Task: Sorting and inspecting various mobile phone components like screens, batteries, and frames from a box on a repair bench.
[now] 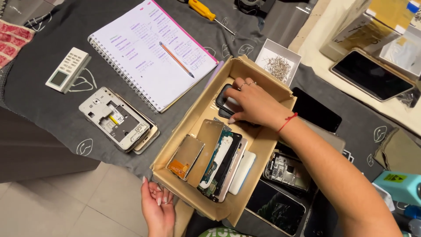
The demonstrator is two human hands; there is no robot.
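Right hand in the cardboard box, left hand at its near corner.

My right hand (254, 103) reached into the cardboard box (199, 107), fingers curled and pinching a dark phone (224, 100) that lay at the far end of the box. My left hand (158, 204) rested against the box's near corner, fingers together and loosely bent, holding nothing. Phone screens and boards (215, 160) stood stacked on edge in the near half of the box. The box sat on the grey-covered desk (48, 109), beside a spiral notebook (149, 52) with a pencil (176, 59) on it and an opened white phone frame (116, 118).
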